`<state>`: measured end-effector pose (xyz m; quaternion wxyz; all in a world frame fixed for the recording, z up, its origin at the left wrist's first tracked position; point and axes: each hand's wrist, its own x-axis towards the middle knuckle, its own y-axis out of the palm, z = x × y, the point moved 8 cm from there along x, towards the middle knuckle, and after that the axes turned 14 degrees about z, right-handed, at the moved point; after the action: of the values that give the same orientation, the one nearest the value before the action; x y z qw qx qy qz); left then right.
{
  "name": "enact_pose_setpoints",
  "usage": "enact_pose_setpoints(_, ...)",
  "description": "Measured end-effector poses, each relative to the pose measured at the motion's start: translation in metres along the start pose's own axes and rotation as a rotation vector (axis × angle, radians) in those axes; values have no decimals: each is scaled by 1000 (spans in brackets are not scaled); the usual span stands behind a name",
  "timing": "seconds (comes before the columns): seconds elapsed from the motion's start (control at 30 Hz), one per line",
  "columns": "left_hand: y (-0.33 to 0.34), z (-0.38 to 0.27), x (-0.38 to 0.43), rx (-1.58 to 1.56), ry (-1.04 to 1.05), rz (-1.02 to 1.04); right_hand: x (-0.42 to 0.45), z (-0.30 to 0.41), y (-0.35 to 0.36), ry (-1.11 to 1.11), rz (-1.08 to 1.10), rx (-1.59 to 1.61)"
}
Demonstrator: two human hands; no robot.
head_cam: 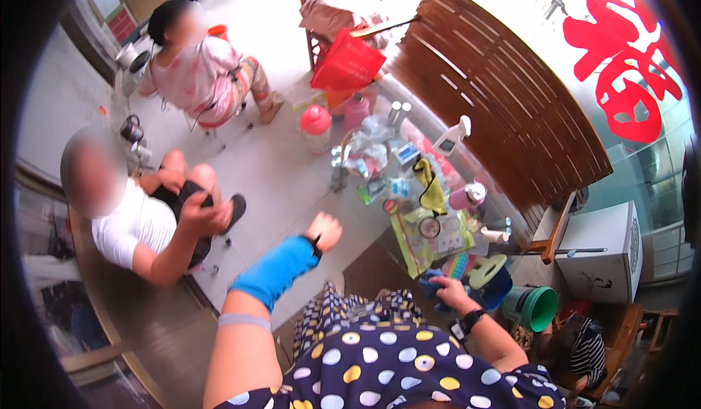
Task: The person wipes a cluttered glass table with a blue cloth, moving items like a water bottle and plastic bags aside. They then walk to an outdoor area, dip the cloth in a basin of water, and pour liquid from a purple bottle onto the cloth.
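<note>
My left hand (324, 231), with a blue mesh sleeve on its forearm, hangs over the floor in the middle of the view. Its fingers are curled in and nothing shows in them. My right hand (453, 293), with a dark band on its wrist, grips a crumpled blue cloth (432, 283) at the near edge of a glass-topped table (495, 190). Close to that hand are a rainbow-coloured object (455, 266) and a blue bin with a pale green lid (487, 273). Farther along the table lie a green-and-white packet (408, 239) and a yellow-and-black cloth item (430, 187).
The table also bears a white spray bottle (453, 136), a basket of plastic bags (368, 154) and a pink-lidded container (316, 127). Two people sit at the left, one in a white shirt (139, 223). A green bucket (528, 307) and white box (597, 250) stand right.
</note>
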<state>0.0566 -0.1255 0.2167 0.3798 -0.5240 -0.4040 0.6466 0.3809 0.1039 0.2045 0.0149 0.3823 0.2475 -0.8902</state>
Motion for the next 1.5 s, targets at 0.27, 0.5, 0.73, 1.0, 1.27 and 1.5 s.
enact_pose_setpoints(0.27,-312,-69,4,167,396,-546,-49,112,-53,-313,44,184)
enact_pose_setpoints(0.5,-479,-188,20,-293,642,-215,-190,216,-139,-480,-22,464)
enact_pose_setpoints(0.73,-548,-278,-37,-392,881,122,-378,119,-228,-436,-844,228)
enact_pose_setpoints(1.0,-495,-258,-54,-254,675,181,-513,-12,-235,-6,-1336,174)
enact_pose_setpoints(1.27,-428,-183,-69,-169,361,204,-540,-61,-214,140,-1479,232)
enact_pose_setpoints(1.5,-413,-130,-103,-143,173,176,-559,-24,-228,131,-1564,182)
